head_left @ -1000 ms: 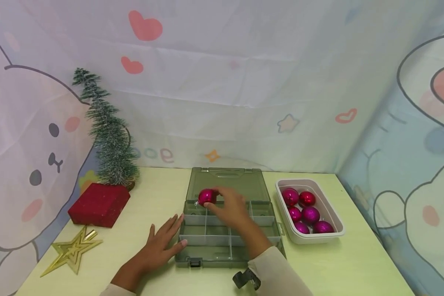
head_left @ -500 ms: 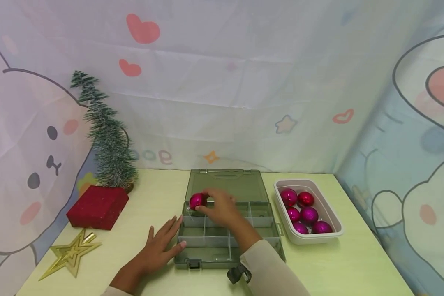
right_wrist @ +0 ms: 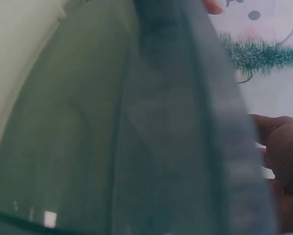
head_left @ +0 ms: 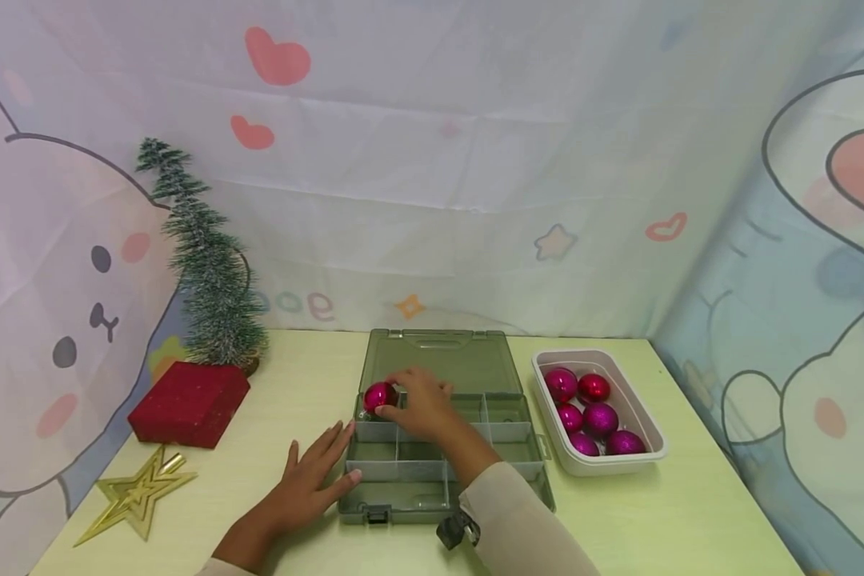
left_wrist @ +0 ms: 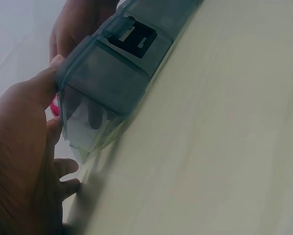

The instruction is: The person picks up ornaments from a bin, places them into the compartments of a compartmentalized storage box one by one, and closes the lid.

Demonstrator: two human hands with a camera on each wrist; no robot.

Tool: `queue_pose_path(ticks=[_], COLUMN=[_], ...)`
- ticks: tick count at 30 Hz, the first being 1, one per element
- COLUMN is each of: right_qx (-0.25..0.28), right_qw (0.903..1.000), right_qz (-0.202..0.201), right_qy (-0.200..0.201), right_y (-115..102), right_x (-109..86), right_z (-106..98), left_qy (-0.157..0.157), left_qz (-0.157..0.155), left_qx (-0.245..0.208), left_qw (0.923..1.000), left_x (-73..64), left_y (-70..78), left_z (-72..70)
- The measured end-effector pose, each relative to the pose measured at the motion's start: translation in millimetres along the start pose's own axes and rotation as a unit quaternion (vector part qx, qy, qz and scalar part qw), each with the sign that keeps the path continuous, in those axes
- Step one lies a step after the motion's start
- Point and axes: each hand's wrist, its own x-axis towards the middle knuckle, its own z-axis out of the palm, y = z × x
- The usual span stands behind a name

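My right hand [head_left: 426, 406] pinches a shiny magenta Christmas bauble [head_left: 379, 396] between thumb and fingers. It holds the bauble at the back left compartment of a see-through green divider box [head_left: 396, 494], whose lid [head_left: 439, 364] lies folded back. Fingers spread, my left hand [head_left: 310, 480] rests along the box's left side, with the thumb at its front left edge. In the left wrist view that hand [left_wrist: 24, 132] touches the box's corner [left_wrist: 107, 78]. Close up in the right wrist view, the box wall [right_wrist: 161, 122] fills most of the frame and partly covers the right hand [right_wrist: 286, 152].
Right of the box stands a white tub [head_left: 651, 428] holding several red and magenta baubles [head_left: 601, 418]. On the left are a small frosted Christmas tree [head_left: 216, 280], a dark red block [head_left: 187, 404] and a gold star [head_left: 140, 492]. A printed cloth [head_left: 432, 160] hangs behind the table.
My right hand has carried the bauble left and lowered it from over the lid's hinge side to the back left compartment. The left hand has stayed beside the box.
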Motion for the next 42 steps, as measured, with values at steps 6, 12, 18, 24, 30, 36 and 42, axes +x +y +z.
queue_pose_path(ticks=[6, 12, 18, 24, 30, 36, 42], right_qx=[-0.004, -0.022, -0.016, -0.015, -0.003, -0.017, -0.024], right_qw=[0.9999, 0.9996, 0.9997, 0.9997, 0.9995, 0.9993, 0.9992], right_qz=[0.007, 0.003, -0.002, 0.006, 0.018, 0.018, 0.018], right_qy=[-0.012, -0.016, -0.018, -0.02, -0.027, -0.027, -0.029], right_y=[2.6, 4.3, 4.5, 6.1, 5.0, 5.7, 6.5], right_x=[0.8, 0.3, -1.2, 1.6, 1.9, 3.1, 2.9], right_z=[4.5, 8.2, 10.3, 12.0, 11.2, 12.1, 13.0], left_qy=[0.005, 0.009, 0.009, 0.013, 0.012, 0.01, 0.009], left_qz=[0.0, 0.0, 0.001, 0.003, 0.001, -0.001, -0.001], left_qx=[0.007, 0.009, 0.009, 0.012, 0.014, 0.01, 0.01], left_qw=[1.0, 0.9999, 0.9999, 0.9998, 0.9998, 0.9999, 0.9999], left_x=[0.5, 0.9, -0.2, 0.0, -0.1, -0.5, -1.0], left_y=[0.3, 0.1, -0.1, -0.2, -0.2, 0.2, 1.8], left_z=[0.2, 1.3, 1.6, 2.1, 2.0, 1.0, 0.6])
